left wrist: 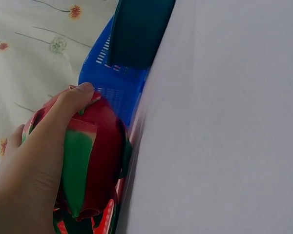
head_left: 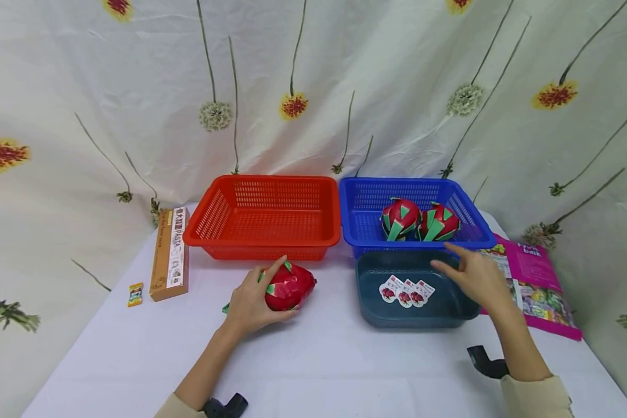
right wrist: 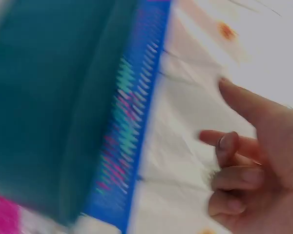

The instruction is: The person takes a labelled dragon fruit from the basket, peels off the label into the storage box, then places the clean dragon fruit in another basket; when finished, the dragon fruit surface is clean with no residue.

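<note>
My left hand (head_left: 253,302) grips a red dragon fruit (head_left: 292,287) with green scales, low over the white table in front of the red basket. In the left wrist view the thumb lies across the dragon fruit (left wrist: 100,156). My right hand (head_left: 475,276) hangs over the right side of a dark teal tub (head_left: 366,307) and holds nothing. The right wrist view shows its thumb and index finger stretched apart, the other fingers loosely bent. Several dragon fruit stickers (head_left: 404,292) lie fanned out in the tub. Two more dragon fruits (head_left: 400,217) sit in the blue basket (head_left: 360,220).
A red basket (head_left: 261,238) stands left of the blue one at the back. At the left lie a pasta box (head_left: 169,255) and a small yellow-green packet (head_left: 135,294). A pink printed bag (head_left: 540,278) lies right of the tub. Flowered cloth (head_left: 345,87) hangs behind.
</note>
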Available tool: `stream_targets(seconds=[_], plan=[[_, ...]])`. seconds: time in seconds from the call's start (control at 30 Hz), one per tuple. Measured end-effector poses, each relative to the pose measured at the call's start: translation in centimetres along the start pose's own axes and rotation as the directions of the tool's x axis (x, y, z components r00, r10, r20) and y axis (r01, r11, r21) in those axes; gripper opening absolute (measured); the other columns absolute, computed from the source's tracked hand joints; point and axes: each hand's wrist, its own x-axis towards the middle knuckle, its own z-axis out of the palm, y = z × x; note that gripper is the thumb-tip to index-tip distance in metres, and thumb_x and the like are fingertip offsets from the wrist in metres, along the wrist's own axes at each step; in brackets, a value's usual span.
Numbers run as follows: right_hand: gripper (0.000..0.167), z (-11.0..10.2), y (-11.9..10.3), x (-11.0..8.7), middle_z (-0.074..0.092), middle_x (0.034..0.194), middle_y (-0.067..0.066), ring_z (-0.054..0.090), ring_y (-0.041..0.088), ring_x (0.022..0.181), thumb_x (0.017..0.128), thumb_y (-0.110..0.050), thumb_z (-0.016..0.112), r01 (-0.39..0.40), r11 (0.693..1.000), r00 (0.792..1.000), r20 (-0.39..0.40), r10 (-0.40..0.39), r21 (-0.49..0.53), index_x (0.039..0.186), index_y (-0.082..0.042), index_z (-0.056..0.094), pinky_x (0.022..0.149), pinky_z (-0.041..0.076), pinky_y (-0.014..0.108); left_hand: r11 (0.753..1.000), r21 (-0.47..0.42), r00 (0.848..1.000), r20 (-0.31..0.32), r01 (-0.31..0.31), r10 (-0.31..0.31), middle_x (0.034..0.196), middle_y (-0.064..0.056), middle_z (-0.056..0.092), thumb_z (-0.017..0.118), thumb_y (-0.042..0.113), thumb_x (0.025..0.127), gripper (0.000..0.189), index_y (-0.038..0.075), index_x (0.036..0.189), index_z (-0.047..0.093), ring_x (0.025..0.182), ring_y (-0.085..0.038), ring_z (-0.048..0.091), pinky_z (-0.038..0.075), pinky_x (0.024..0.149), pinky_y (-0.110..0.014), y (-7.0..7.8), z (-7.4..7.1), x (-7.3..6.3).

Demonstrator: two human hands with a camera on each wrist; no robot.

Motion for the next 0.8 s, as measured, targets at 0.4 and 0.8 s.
stream_targets(seconds=[0.4, 0.8], plan=[[0.076, -1.2, 8.5, 4.5, 0.038, 0.133, 0.026, 0.040, 0.043, 0.113, 0.087, -0.043, 0.060, -0.100, 0.916, 0.947, -0.246, 0.208, 0.388, 0.147, -0.017, 0.023, 0.092, 0.035, 0.058, 0.994, -0.065, 0.991, 0.109, 0.087, -0.080, 0.127, -0.008, 0.044, 0.080, 0.058, 0.055, 0.108, 0.036, 0.145, 0.024, 0.113, -0.025, 0.045, 0.054, 0.070, -0.043, 0.7, -0.7, 0.3], [0.088, 1.2, 11.5, 4.8, -0.001, 0.146, 0.035, 0.013, 0.056, 0.127, 0.094, -0.041, 0.049, -0.261, 0.770, 0.956, 0.265, 0.125, 0.582, 0.143, -0.016, -0.019, 0.096, 0.023, 0.064, 0.956, -0.228, 0.946, 0.304, 0.184, -0.110, 0.127, 0.004, 0.048, 0.081, 0.058, 0.054, 0.105, 0.045, 0.142, 0.025, 0.114, -0.020, 0.045, 0.053, 0.073, -0.040, 2.0, -2.0, 1.7]])
